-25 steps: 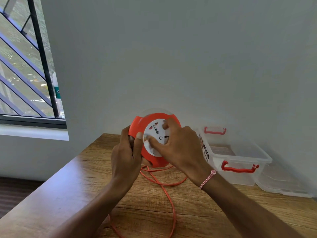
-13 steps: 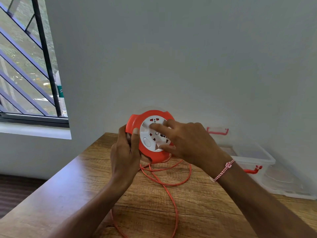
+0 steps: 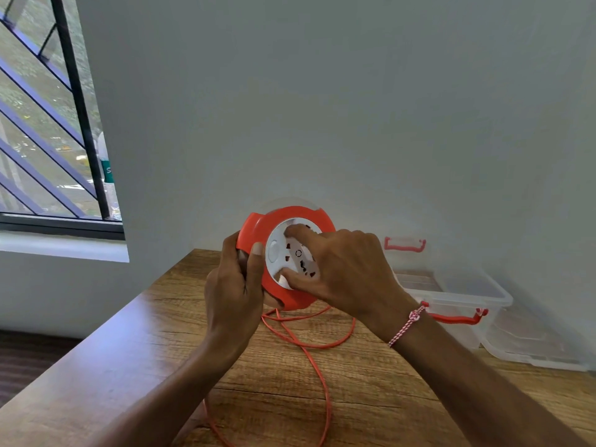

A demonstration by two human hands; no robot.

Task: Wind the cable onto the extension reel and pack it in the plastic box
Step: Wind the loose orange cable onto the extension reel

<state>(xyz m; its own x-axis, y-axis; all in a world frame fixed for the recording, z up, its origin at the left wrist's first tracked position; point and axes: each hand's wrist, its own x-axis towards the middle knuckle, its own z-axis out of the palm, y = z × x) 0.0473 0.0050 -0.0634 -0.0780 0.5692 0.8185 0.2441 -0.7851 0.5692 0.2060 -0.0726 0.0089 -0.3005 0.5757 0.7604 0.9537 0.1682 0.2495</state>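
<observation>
An orange extension reel [image 3: 292, 217] with a white socket disc [image 3: 278, 250] is held upright above the wooden table [image 3: 106, 359]. My left hand [image 3: 233, 285] grips the reel's left rim, thumb on the front. My right hand [image 3: 342, 269] grips the white disc, with a finger at its top and the thumb at its bottom. An orange cable [image 3: 317, 359] hangs from the reel's underside and loops loosely over the table toward the near edge. A clear plastic box [image 3: 477, 291] with red handles stands open at the right, partly hidden by my right wrist.
A clear lid [image 3: 532, 346] lies flat to the right of the box against the wall. The grey wall runs close behind the table. A barred window [image 3: 48, 124] is at the left, and dark floor lies beyond the table's left edge.
The white disc has turned under my right hand, whose fingers have shifted round it. The cable loop on the table has changed shape slightly. My left hand keeps its hold.
</observation>
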